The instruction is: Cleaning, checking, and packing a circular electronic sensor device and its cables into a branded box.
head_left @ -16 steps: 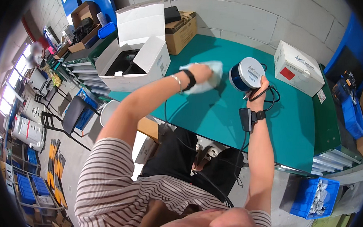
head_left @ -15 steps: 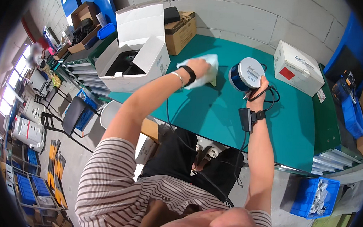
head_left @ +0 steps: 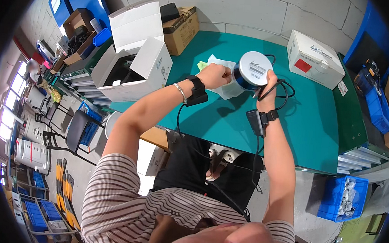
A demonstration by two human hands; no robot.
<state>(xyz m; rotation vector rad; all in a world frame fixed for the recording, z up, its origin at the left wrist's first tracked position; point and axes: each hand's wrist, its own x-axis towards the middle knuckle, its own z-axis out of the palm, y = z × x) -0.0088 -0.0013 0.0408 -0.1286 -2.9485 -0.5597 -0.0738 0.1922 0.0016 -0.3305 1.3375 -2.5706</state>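
Note:
My right hand [head_left: 268, 87] holds a round, puck-like device [head_left: 254, 68] from its right side. It has a silver top with a label and a dark blue, glossy side. A black cable [head_left: 287, 97] loops from it around my right fingers. My left hand [head_left: 215, 76] is closed, its fingers curled just left of the device. Their tips are partly hidden, so I cannot see what they hold. Around and beneath that hand, a crumpled white sheet or bag [head_left: 232, 91] lies on the green tabletop [head_left: 301, 128], with a light green scrap [head_left: 202, 66] beside it.
An open white box [head_left: 160, 66] with dark contents stands at the left, beside a brown carton [head_left: 182, 34]. A closed white box [head_left: 314, 62] sits at the far right. On the floor at the right is a blue bin [head_left: 330, 196]. Cables hang from both my wrists.
The device and my left hand have come closer together. The white sheet, bunched under my left hand before, now lies spread around it and behind the device. My view has shifted slightly.

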